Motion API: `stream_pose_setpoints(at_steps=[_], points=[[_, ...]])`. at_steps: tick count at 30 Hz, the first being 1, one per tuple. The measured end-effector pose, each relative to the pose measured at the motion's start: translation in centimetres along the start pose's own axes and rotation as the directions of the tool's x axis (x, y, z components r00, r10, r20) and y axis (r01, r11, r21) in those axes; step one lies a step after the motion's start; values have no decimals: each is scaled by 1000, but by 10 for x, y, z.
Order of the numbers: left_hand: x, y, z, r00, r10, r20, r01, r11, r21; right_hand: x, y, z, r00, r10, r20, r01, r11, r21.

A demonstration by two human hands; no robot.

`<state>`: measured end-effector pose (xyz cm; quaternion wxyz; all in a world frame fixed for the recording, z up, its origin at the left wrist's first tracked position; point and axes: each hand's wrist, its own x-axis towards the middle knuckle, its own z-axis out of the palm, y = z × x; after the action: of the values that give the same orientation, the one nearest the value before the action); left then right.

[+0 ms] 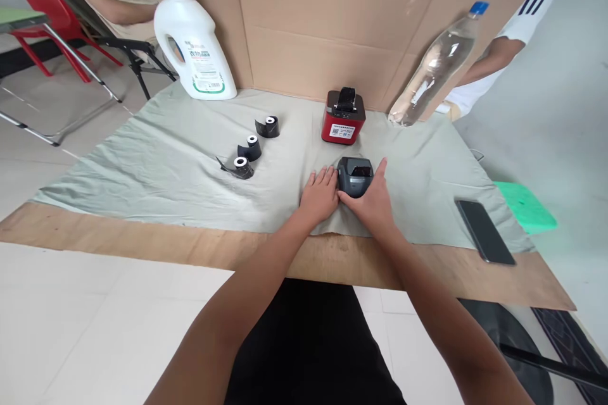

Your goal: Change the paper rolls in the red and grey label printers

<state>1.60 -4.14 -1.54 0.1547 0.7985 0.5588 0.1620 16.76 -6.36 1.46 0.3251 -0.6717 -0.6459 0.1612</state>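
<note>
On the grey cloth in front of me sits a small dark grey mini printer [354, 186] with a shiny black strip at its top opening. My right hand [374, 204] curves around its near right side, thumb at the front left and a finger along the right edge. My left hand [320, 197] lies flat on the cloth just left of it, fingers stretched out, fingertips close to its side. Behind it stands a red mini printer [342, 120] with a white label and black strip on top. Black rolls with white cores, a far one [270, 127], a middle one [251, 149] and a near one [240, 168], stand to the left.
A white detergent bottle [194, 44] stands at the back left, and a clear blue-capped bottle [437, 69] leans at the back right against a cardboard partition [323, 31]. A black phone [484, 231] lies at the right edge. Two people sit beyond the partition.
</note>
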Motion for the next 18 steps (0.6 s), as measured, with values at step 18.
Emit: stream_pose_setpoints(at_steps=[18], points=[[-10,5,1,997,51,60,-53,998,41,171,87,-32,968,143,-205,-156,987,-49]])
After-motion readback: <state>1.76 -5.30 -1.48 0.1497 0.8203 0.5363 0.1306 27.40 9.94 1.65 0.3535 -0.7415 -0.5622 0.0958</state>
